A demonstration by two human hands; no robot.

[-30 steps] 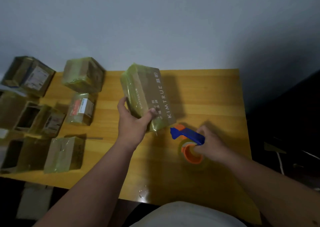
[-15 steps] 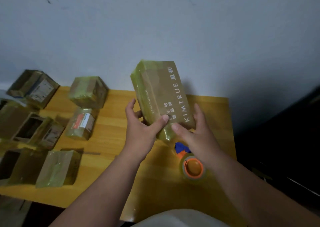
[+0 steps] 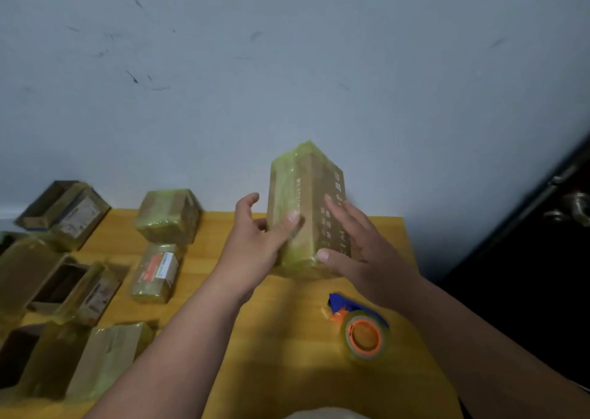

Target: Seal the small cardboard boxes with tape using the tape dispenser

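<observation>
A tall brown cardboard box [image 3: 314,195] wrapped in yellowish tape, with white lettering down one face, is held on end above the far side of the wooden table [image 3: 287,354]. My left hand [image 3: 255,243] grips its lower left side, thumb across the front and fingers behind. My right hand [image 3: 354,246] lies flat on the lettered right face with fingers straight and thumb near the bottom edge. The tape dispenser [image 3: 362,330], with a blue handle, an orange core and a clear roll, lies on the table under my right wrist, untouched.
Several other small boxes sit on the table's left part: a taped cube [image 3: 167,215], a taped box with a red-and-white label [image 3: 156,271], a taped box at the front [image 3: 105,358] and open boxes [image 3: 60,284] along the left edge. A dark door [image 3: 542,259] stands at the right.
My right hand let go of the tape dispenser, left it on the table, and came up onto the box. The box was turned more upright and moved right, away from me.
</observation>
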